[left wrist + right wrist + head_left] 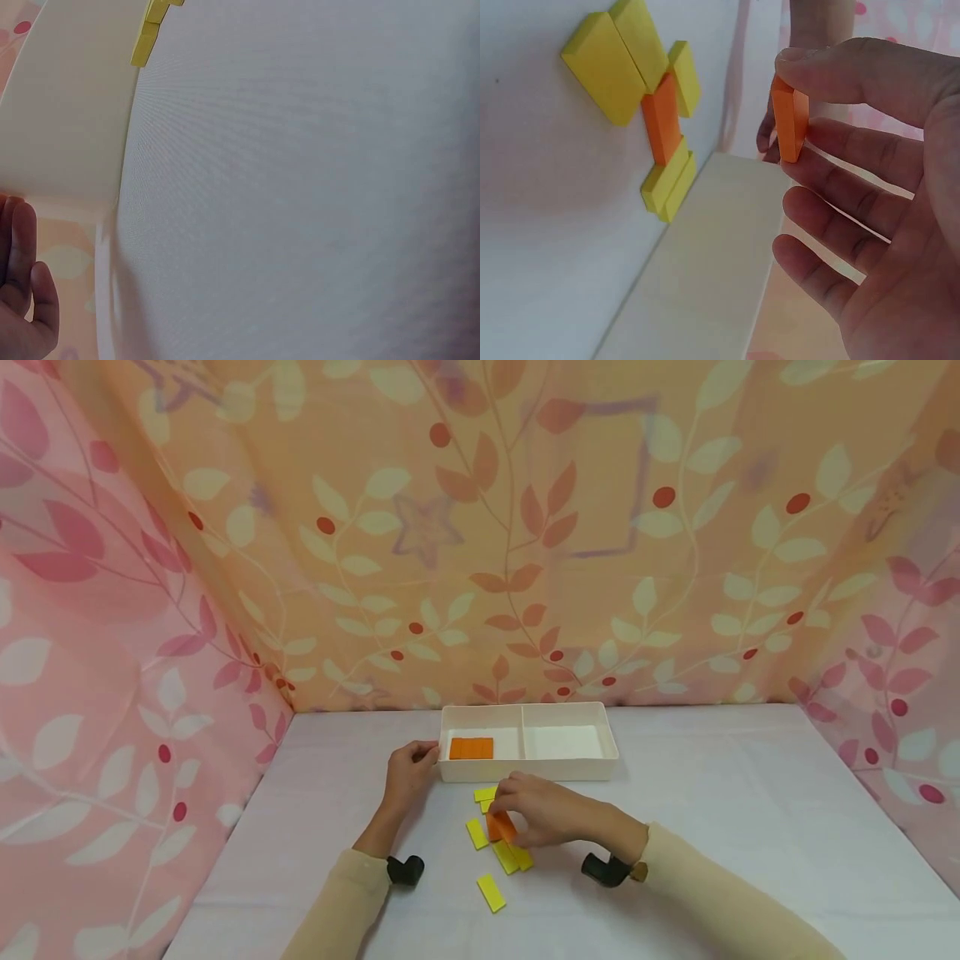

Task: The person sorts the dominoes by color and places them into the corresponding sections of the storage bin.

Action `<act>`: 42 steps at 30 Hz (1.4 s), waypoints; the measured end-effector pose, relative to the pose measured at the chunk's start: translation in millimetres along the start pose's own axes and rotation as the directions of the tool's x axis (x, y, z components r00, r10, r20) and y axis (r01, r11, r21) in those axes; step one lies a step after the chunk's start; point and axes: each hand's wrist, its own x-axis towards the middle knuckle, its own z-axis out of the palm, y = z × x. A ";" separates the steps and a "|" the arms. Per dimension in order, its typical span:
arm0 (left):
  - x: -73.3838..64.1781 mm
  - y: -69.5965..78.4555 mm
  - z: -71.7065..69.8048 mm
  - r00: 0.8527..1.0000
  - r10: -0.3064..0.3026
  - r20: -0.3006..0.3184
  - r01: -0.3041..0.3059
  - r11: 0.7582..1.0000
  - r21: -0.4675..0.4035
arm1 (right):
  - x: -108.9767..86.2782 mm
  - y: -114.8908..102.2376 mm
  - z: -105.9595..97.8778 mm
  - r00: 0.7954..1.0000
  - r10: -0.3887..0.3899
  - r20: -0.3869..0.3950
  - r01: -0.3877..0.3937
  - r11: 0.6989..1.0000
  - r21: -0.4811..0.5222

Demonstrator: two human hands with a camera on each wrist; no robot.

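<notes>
Between the thumb and fingers of my right hand an orange tile is pinched, held above the table. Below it, another orange tile lies among several yellow tiles. My left hand is at the left end of a white two-compartment tray, its fingertips touching the outside of the wall. Several orange tiles lie side by side in the tray's left compartment. The left wrist view shows only part of the left hand, at the tray's corner.
A white cloth covers the table. One yellow tile lies apart, nearer the front. Patterned curtains hang behind the tray and at both sides. A black wrist camera sits by the right sleeve, another by the left.
</notes>
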 end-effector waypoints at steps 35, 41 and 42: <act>-0.3 -1.3 -1.6 1.000 0.011 0.012 -0.011 1.000 0.003 | 32.6 13.0 -60.3 0.991 0.032 -0.128 -0.032 0.999 0.001; 0.0 -0.4 -0.9 1.000 0.020 0.007 -0.020 1.000 0.006 | 38.9 19.8 -68.8 0.990 0.035 -0.136 -0.036 0.999 -0.007; 0.1 -0.4 -0.7 1.000 0.019 0.007 -0.019 1.000 0.008 | 40.1 21.1 -69.9 0.990 0.047 -0.130 -0.048 0.999 -0.003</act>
